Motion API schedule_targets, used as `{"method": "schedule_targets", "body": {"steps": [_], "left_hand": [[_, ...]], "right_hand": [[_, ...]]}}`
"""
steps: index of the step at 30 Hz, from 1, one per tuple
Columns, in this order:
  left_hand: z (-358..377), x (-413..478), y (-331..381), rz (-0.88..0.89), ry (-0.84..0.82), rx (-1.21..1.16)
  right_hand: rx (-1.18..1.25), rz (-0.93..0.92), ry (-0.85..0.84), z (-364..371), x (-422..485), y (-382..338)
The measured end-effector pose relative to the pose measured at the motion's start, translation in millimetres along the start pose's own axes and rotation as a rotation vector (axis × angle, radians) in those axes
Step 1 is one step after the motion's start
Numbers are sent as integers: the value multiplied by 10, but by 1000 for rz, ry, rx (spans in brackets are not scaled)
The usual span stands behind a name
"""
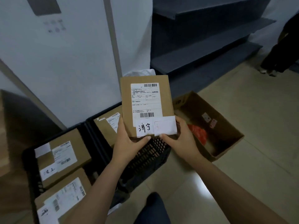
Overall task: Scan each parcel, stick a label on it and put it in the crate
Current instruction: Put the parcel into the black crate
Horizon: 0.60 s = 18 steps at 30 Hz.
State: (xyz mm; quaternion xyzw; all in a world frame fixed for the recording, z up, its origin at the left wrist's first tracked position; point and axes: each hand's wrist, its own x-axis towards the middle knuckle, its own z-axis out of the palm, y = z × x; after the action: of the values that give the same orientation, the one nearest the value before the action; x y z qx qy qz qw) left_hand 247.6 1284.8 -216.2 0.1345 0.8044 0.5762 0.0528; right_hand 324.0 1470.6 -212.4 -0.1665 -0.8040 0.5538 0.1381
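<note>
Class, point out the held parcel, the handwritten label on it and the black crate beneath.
held parcel (126, 97), head view, bare cardboard near its left edge.
handwritten label (144, 127), head view, on the inked characters.
black crate (150, 156), head view, its mesh wall.

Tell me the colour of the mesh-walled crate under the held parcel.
Black plastic mesh crate, clearest in the head view.

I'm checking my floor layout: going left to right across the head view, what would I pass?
Left black crate → labelled parcel in middle crate → held parcel, gripped by left hand and right hand → open cardboard box → standing person's legs.
</note>
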Motion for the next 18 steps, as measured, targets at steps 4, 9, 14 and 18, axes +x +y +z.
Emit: {"method": "schedule_targets", "body": {"steps": [4,9,14,18], "left_hand": [[127,339,-79,-54,123,-29],[172,715,-71,-127,301,0],[107,959,-60,-195,483,20],[101,1057,-138,-292,643,15]], "right_hand": [[-17,-42,-137,58,667,56],[-24,-71,-301,163,1349,6],[3,-142,-492,389,1933,-129],[8,-197,-669,661,2304,-98]]}}
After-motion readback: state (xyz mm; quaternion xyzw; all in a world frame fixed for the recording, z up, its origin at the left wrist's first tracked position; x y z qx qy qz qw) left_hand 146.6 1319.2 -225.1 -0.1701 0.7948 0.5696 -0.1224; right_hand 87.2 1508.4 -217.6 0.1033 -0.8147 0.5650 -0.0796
